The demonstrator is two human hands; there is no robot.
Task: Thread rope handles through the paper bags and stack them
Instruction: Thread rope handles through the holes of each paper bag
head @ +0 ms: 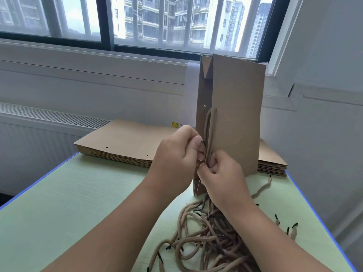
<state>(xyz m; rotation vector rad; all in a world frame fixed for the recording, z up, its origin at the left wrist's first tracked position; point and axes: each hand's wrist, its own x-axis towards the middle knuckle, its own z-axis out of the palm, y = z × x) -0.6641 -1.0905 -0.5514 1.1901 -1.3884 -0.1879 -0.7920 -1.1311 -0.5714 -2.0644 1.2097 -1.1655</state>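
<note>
Both hands curled, touching each other, at near edge of upright paper bag (235, 114) standing on green table (78, 193). Pinches w/ L hand (176, 160) black tip of rope handle (211, 130) btwn thumb + fingers, tight against bag edge. Grips w/ R hand (222, 179), just below, same rope's strands, fingers wrapped round. Loop of that handle up along bag's front panel. Loose rope pile (206, 232) on table under R forearm. Flat bag stack (121, 142) behind at left; second stack (273, 161) behind bag at right.
</note>
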